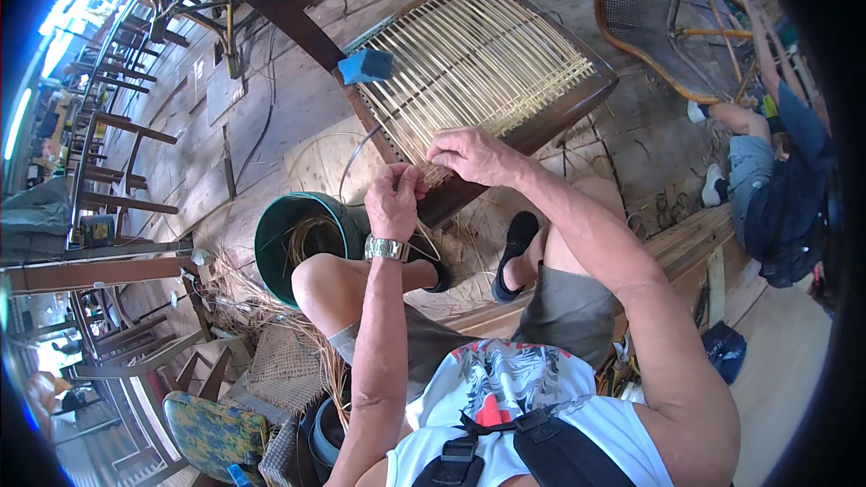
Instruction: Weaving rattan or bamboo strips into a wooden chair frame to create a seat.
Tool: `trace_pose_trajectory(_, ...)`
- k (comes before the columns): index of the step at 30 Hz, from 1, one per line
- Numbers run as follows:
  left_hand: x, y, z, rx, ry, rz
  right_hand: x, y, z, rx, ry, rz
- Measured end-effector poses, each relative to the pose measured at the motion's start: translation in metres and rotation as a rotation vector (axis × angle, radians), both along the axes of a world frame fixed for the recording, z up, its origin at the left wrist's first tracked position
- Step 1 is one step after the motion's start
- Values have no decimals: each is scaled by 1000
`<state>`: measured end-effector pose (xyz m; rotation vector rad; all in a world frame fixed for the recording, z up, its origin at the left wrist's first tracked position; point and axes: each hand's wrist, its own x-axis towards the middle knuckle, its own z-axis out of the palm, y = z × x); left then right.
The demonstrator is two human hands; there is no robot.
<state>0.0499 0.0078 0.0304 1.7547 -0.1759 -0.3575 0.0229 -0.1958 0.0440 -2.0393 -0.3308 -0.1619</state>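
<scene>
Pale cane strands point(469, 54) run in parallel across the seat of a dark wooden chair point(564, 106), with a tighter weave along its near edge. At the seat's near left corner, my left hand point(394, 203) is closed in a pinch on a cane strand, wearing a metal watch at its wrist. Just right of it, my right hand point(478, 155) pinches the cane at the same corner, its fingertips pressed down on the weave. Most of what lies between the fingertips is hidden. A blue sponge point(366, 66) rests on the seat's left side.
A green bucket point(271, 234) holding coiled strands stands beside my left knee. Loose cane scraps litter the wooden floor. Stacked chair frames point(117, 162) line the left side. At the upper right, another person point(767, 171) is near a rattan chair point(622, 27).
</scene>
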Motion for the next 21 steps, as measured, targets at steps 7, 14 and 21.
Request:
trace_pose_trajectory(7,-4,-11,1,39,-33,89,2,6,0,-26,43,-18)
trace_pose_trajectory(14,-28,-20,16,454,-770,96,3,9,-3,-28,11,-70)
trace_pose_trajectory(21,-24,-20,23,526,-626,6,-3,8,1,13,-18,-49)
